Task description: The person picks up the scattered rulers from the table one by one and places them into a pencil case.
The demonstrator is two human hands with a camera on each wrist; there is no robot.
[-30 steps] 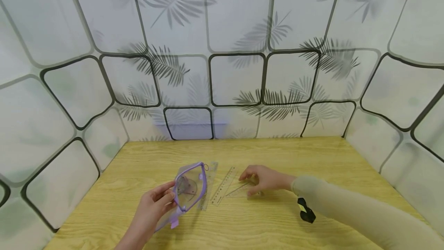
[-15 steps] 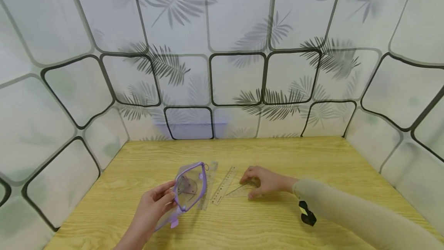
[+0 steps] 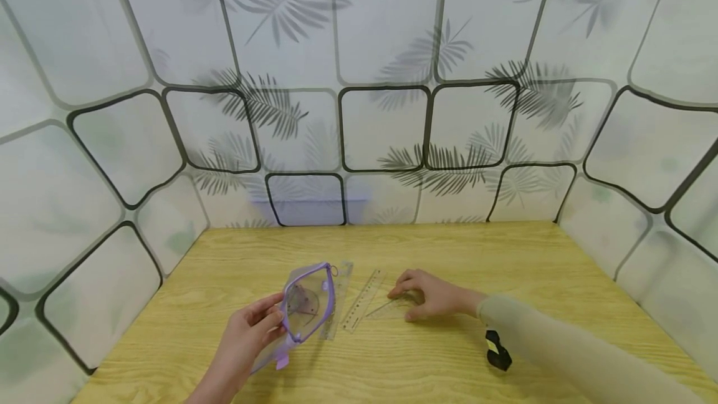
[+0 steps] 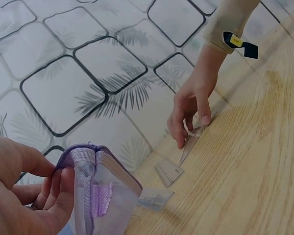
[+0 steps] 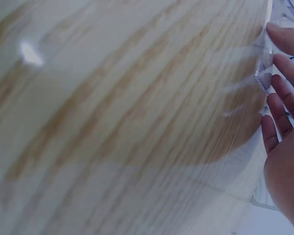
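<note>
A clear pouch [image 3: 293,330] with a purple zip is held by its edge between the thumb and fingers of my left hand [image 3: 247,335]. Its mouth gapes to the right, and a clear protractor [image 3: 303,300] shows inside or through it. On the table at right, my right hand [image 3: 437,295] grips a transparent set square [image 3: 387,310], thumb at one edge and fingertips at another. The palm hides part of it. In the right wrist view, the fingertips touch the clear plastic [image 5: 263,73]. A narrow clear ruler [image 3: 361,301] lies between the hands.
A wider clear ruler [image 3: 343,292] lies beside the pouch, partly behind it. The wood-grain table [image 3: 449,360] runs back to a patterned curtain [image 3: 381,129], which also encloses both sides. A black tag [image 3: 497,354] hangs at the right sleeve.
My right hand has shifted very slightly to the right over the set square. The left hand and the pouch have stayed in place.
</note>
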